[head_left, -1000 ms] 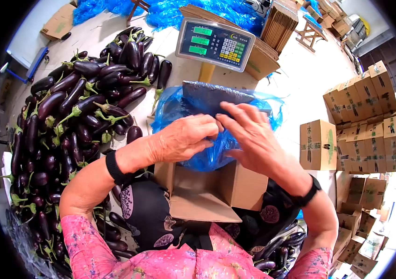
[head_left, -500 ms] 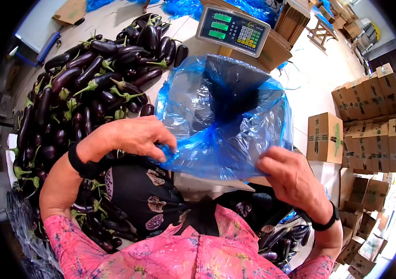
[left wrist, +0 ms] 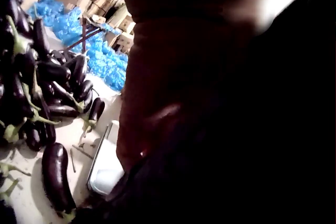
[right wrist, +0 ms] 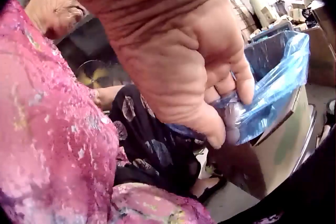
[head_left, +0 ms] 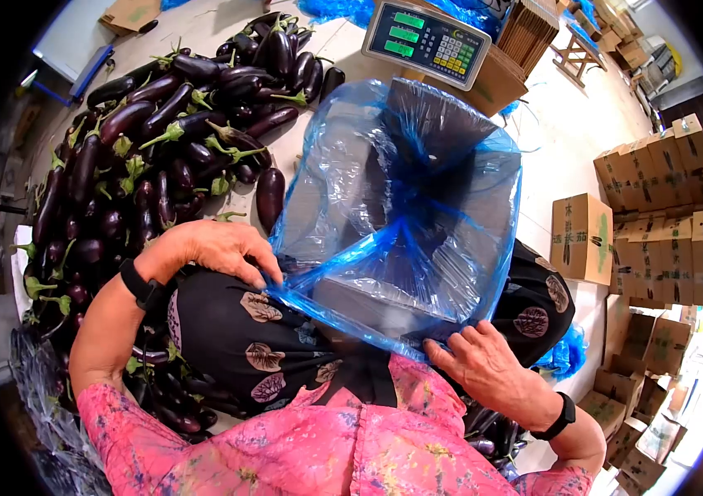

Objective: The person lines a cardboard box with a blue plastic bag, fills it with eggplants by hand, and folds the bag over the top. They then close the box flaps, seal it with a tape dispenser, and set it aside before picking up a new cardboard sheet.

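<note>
Gripping blue bag [head_left: 418,223] rim, both hands' fingers [head_left: 273,277] clenched, mouth facing person.

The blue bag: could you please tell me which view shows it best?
The head view: the whole bag shows, spread over the box, both hands at its edge. The right wrist view shows only the edge that the right hand pinches; the left wrist view shows none.

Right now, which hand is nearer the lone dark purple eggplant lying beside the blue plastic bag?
Left. The left hand grips the bag's edge just below the lone eggplant; the right hand holds the blue plastic bag at its far corner.
</note>
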The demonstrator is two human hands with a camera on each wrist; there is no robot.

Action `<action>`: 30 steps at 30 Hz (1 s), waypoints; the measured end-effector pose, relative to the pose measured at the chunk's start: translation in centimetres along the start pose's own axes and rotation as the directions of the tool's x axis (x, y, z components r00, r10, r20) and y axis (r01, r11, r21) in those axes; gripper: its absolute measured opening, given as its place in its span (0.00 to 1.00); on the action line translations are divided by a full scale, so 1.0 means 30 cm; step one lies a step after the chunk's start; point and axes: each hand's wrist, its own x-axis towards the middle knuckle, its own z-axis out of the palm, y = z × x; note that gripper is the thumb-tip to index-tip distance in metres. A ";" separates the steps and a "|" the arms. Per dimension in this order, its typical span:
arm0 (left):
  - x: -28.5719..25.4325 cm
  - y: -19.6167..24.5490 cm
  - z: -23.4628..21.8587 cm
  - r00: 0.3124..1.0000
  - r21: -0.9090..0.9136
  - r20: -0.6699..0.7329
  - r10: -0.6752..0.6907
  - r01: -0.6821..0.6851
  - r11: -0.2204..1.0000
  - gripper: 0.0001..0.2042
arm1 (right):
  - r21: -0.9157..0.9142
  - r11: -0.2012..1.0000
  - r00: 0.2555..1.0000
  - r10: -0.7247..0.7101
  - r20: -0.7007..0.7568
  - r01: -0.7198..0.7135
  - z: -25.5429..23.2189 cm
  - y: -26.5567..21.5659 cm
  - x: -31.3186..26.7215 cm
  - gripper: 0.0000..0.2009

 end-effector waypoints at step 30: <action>0.225 -0.235 0.131 0.890 -0.595 -0.425 -0.162 -0.141 0.791 0.25 | 0.775 0.313 0.519 0.854 0.022 -0.548 0.033 0.239 -0.034 0.23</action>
